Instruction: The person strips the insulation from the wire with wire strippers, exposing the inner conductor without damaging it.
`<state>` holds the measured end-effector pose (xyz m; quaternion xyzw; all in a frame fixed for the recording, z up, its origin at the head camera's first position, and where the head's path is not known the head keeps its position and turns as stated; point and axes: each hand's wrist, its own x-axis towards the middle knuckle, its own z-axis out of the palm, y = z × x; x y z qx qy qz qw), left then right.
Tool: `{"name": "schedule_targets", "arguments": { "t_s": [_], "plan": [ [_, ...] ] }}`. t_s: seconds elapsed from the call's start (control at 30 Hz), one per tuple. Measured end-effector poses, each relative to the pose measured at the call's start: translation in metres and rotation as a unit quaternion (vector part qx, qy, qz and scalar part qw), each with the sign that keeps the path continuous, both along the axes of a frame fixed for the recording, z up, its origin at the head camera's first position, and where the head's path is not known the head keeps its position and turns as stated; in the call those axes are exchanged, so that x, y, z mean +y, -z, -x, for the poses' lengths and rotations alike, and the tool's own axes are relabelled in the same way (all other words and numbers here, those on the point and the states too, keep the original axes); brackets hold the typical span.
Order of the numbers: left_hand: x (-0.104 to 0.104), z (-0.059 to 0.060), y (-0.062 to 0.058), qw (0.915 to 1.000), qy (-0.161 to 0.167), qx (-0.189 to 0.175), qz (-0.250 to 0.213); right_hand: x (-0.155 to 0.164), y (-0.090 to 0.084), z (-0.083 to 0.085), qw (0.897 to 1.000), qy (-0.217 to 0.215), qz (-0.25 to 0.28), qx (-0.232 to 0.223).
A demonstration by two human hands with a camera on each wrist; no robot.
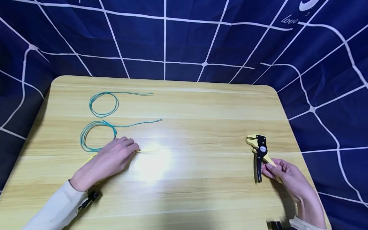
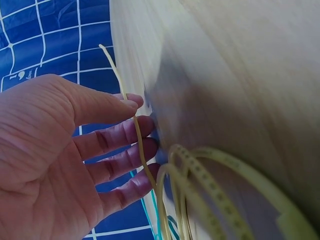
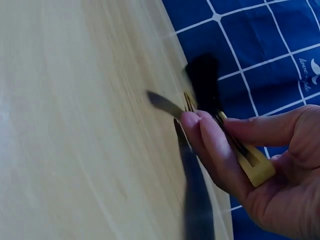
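At the left of the table, my left hand [image 1: 110, 158] pinches a yellow wire [image 2: 140, 142] between thumb and index finger. The wire's free end sticks out past the fingertips, and its loops [image 2: 200, 175] lie beside the hand in the left wrist view. In the head view the hand and forearm cover most of that wire. Over at the right side, my right hand [image 1: 293, 179] grips a wire stripper [image 1: 261, 150] by its yellow handle [image 3: 257, 172]. The stripper's black handle points toward the table's near edge, and its head faces away from me.
Two coils of teal wire lie behind my left hand: a farther coil [image 1: 90, 103] and a nearer coil [image 1: 82, 137], both with ends trailing right. The wooden table [image 1: 201, 127] has rounded far corners. A dark blue cloth [image 1: 184, 41] with white lines surrounds it.
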<state>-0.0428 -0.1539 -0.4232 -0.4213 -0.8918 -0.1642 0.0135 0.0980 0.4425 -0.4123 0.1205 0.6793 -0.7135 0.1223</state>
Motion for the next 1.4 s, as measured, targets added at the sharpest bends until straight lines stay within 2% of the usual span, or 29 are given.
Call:
{"name": "schedule_targets", "arguments": {
  "t_s": [0.07,0.13,0.23,0.3,0.57,0.8,0.9,1.03,1.23,1.4],
  "plan": [
    [0.0,0.0,0.0,1.0,0.0,-0.001,-0.001,0.0,0.003,0.0,0.999,-0.017,0.024,0.019],
    [0.001,0.0,0.001,1.0,0.002,0.0,-0.002,-0.001,0.004,0.0,0.999,-0.02,0.009,0.027],
    [0.002,0.0,0.002,1.0,0.003,0.002,-0.005,-0.005,0.005,-0.001,0.999,0.001,-0.014,0.034],
    [0.002,0.0,0.003,1.0,0.002,0.002,-0.006,-0.009,0.005,-0.003,0.999,0.017,-0.011,0.043],
    [0.001,-0.003,0.003,0.9996,-0.006,-0.021,-0.017,-0.027,-0.006,-0.002,0.995,0.04,0.044,0.082],
    [0.001,-0.004,0.002,0.9997,0.001,-0.022,-0.013,-0.048,-0.012,0.004,0.991,0.098,0.043,0.081],
    [0.001,-0.004,0.002,0.9996,0.003,-0.026,-0.012,-0.059,-0.012,0.01,0.987,0.133,0.021,0.086],
    [0.002,-0.004,0.001,0.9996,0.004,-0.028,-0.008,-0.072,-0.014,0.017,0.983,0.172,-0.001,0.069],
    [0.002,-0.003,0.002,0.9997,0.008,-0.023,-0.008,-0.084,-0.017,0.021,0.987,0.152,0.019,0.046],
    [0.002,-0.003,0.003,0.9998,0.012,-0.016,-0.007,-0.1,-0.019,0.024,0.989,0.134,0.014,0.067]
  ]
}}
